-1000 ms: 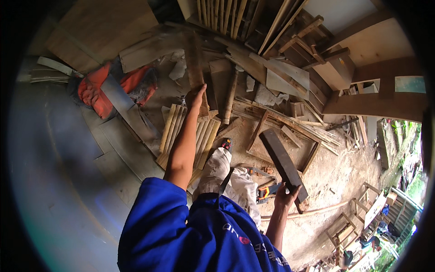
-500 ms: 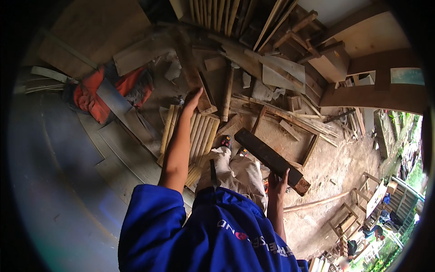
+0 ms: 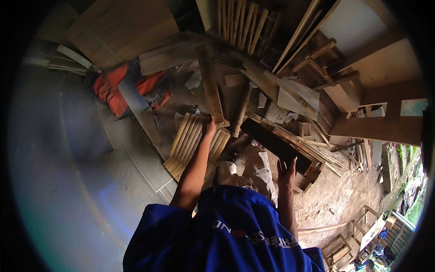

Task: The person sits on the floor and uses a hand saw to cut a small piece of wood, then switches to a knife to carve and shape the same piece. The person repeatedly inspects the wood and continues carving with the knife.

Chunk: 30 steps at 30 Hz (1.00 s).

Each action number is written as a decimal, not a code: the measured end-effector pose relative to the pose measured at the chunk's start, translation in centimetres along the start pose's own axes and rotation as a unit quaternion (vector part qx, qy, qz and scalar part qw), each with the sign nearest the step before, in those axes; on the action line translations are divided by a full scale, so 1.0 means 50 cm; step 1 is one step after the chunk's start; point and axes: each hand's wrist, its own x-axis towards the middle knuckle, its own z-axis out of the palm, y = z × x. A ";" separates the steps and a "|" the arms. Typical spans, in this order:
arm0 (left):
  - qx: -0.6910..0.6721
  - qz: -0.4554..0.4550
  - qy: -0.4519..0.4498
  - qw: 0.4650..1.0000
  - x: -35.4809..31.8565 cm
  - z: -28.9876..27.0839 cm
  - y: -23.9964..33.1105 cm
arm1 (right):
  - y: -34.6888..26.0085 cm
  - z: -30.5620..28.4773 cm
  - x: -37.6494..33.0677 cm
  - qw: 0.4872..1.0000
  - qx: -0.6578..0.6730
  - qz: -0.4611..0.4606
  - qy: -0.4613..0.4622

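My left hand (image 3: 209,125) reaches forward and grips the lower end of a long pale wooden plank (image 3: 211,89) that leans over a pile of timber. Just under that hand lies a bundle of light slats (image 3: 188,140). My right hand (image 3: 286,169) holds the near end of a dark flat board (image 3: 271,141), which lies slanted over thin sticks (image 3: 312,147). My blue shirt (image 3: 226,235) and light trousers (image 3: 253,170) fill the lower middle.
An orange cloth (image 3: 111,86) lies at the left beside grey sheets (image 3: 136,131). Planks and slats (image 3: 240,22) stand at the back, wooden frames (image 3: 344,90) at the right. Bare dirt ground (image 3: 349,190) shows at the lower right, with small wooden frames (image 3: 362,231) further off.
My right hand has lifted the dark board up and to the left, over the sticks. My left hand has stayed on the long plank.
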 end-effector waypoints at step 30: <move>-0.219 -0.020 0.116 0.969 -0.057 -0.035 0.069 | 0.151 0.191 0.470 0.986 -0.052 0.141 -0.066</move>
